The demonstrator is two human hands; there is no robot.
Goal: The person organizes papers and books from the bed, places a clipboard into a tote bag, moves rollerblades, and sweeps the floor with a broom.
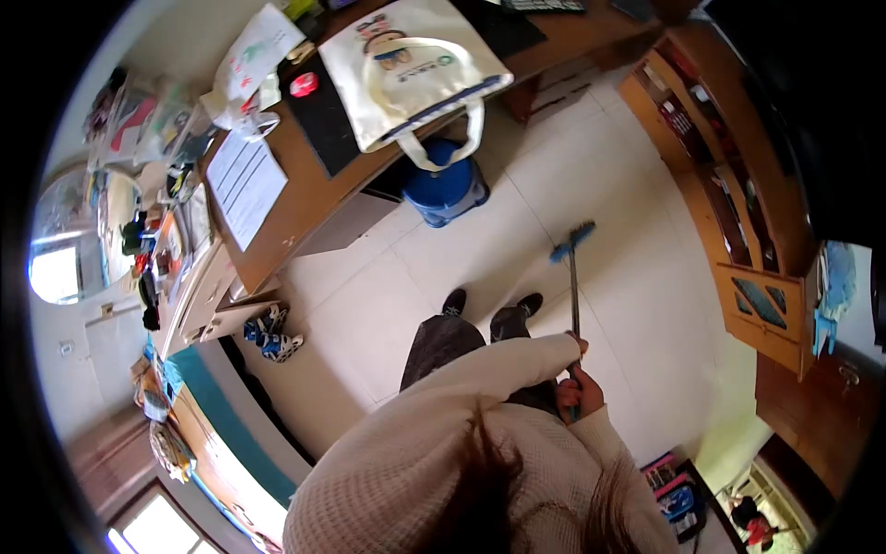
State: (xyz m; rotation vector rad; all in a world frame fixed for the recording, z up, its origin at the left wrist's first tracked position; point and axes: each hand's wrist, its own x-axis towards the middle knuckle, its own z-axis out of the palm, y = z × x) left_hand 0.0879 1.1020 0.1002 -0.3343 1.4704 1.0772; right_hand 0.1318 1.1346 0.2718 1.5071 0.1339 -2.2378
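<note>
A broom with a blue bristle head [573, 240] and a long thin handle [575, 295] slants away from my body, its bristles on the tiled floor. My left hand [580, 345] is wrapped round the handle, mostly covered by the cream sleeve. Lower on the same handle, close to my waist, my right hand [581, 392] has its fingers closed round it. My feet in dark shoes [454, 302] stand to the left of the broom head.
A blue stool [445, 189] stands partly under the wooden desk [309, 198], which bears a cream tote bag [406, 74] and a paper sheet [245, 187]. Inline skates [272, 334] lie on the floor at left, near a bed [231, 425]. A wooden cabinet [701, 185] lines the right side.
</note>
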